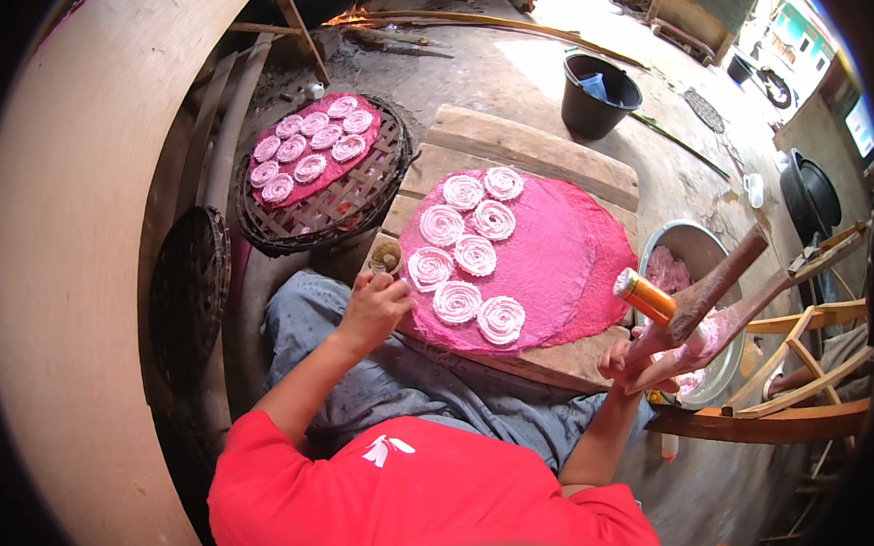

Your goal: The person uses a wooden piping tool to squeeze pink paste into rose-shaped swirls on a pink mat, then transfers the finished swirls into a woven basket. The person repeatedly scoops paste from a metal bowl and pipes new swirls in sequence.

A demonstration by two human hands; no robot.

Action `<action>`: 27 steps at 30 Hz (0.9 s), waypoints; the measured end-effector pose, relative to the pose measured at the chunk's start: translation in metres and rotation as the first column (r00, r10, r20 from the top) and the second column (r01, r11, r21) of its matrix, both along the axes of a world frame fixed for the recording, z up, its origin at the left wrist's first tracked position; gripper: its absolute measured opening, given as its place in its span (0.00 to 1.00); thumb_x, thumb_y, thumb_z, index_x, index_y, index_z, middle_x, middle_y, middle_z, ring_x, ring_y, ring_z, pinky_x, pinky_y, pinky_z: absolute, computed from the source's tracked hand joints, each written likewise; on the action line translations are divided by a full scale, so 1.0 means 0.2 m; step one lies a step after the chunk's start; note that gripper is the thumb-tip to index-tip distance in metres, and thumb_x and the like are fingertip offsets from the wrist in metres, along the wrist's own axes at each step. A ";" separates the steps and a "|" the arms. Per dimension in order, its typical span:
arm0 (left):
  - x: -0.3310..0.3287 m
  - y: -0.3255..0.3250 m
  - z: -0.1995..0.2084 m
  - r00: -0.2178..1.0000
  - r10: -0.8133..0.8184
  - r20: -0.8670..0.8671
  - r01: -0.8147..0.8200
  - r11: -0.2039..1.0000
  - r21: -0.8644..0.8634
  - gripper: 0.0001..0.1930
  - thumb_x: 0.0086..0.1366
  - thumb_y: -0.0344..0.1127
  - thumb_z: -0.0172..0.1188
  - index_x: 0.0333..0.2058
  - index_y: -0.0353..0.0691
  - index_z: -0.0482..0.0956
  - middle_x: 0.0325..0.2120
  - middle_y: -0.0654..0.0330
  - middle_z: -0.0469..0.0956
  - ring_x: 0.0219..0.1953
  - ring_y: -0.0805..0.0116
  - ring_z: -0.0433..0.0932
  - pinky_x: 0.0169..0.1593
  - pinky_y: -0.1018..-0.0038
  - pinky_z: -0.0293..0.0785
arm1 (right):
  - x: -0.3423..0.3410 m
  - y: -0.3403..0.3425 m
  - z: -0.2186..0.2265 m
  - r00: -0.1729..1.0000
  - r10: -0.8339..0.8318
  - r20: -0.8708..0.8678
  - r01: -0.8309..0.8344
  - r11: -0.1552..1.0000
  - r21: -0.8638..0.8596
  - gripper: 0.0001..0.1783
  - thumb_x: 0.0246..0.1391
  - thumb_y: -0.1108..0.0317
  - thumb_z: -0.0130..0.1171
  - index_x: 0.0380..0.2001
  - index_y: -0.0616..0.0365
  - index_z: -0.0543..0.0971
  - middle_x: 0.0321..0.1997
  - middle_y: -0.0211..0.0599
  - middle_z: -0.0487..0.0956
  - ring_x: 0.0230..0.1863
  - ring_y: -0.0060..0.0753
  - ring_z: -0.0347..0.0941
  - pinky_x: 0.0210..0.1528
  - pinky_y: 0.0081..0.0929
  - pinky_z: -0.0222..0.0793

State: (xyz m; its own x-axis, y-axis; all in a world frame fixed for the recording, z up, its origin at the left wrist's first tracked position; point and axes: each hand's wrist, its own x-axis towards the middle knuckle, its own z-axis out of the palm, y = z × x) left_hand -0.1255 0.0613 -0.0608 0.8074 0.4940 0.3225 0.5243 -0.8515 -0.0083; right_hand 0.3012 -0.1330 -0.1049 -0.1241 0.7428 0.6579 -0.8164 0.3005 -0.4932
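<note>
Several pale pink, ridged spiral rosettes [441, 225] lie on the left part of a pink cloth [553, 267]. Beneath the cloth is a low wooden board [533, 132]. My left hand [378, 305] is closed at the board's left edge, with its fingertips by a small round brown piece [386, 256]; whether they grip it, I cannot make out. On the right, my right hand [619, 362] wraps round the lower end of a forked wooden press [685, 335]. An orange cylinder [645, 295] with a pale end sticks out of the press toward the cloth.
A woven basket tray [383, 175] at the left carries more rosettes on pink cloth [291, 193]. A metal basin [727, 249] with pink dough stands behind the press. Farther off are a black bucket [597, 110] and a small fire [348, 18]. Wooden frames [805, 358] crowd the right.
</note>
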 end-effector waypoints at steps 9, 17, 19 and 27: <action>0.30 0.11 0.47 0.809 0.032 0.587 0.428 0.652 -0.626 0.33 0.61 0.50 0.61 0.61 0.43 0.63 0.56 0.51 0.67 0.57 0.57 0.67 0.60 0.59 0.63 | -0.38 0.08 0.12 0.967 0.203 0.154 -0.125 0.905 -0.406 0.65 0.19 0.19 0.63 0.52 0.64 0.64 0.37 0.45 0.74 0.36 0.42 0.73 0.34 0.36 0.69; 0.91 0.13 0.90 0.238 0.295 0.925 0.954 -0.251 -0.165 0.44 0.65 0.67 0.43 0.68 0.41 0.44 0.65 0.45 0.54 0.64 0.54 0.61 0.68 0.57 0.53 | -0.37 0.11 0.31 0.937 0.336 0.094 -0.240 0.817 -0.524 0.71 0.23 0.14 0.49 0.58 0.67 0.58 0.38 0.54 0.74 0.37 0.47 0.73 0.38 0.39 0.67; 1.01 0.14 0.94 0.213 0.336 0.917 0.923 -0.377 -0.076 0.40 0.67 0.62 0.42 0.65 0.33 0.51 0.61 0.44 0.61 0.62 0.57 0.63 0.67 0.61 0.55 | -0.28 0.07 0.43 0.935 0.330 0.129 -0.195 0.783 -0.591 0.72 0.24 0.12 0.45 0.60 0.67 0.56 0.38 0.56 0.74 0.37 0.48 0.73 0.39 0.40 0.67; 1.36 0.32 0.68 0.328 0.406 0.853 0.814 -0.580 -0.037 0.30 0.66 0.45 0.45 0.60 0.27 0.62 0.52 0.44 0.73 0.55 0.56 0.73 0.64 0.65 0.61 | -0.19 -0.05 0.69 0.916 0.342 0.208 -0.018 0.554 -0.832 0.78 0.28 0.07 0.31 0.66 0.70 0.50 0.39 0.65 0.74 0.38 0.53 0.72 0.43 0.44 0.65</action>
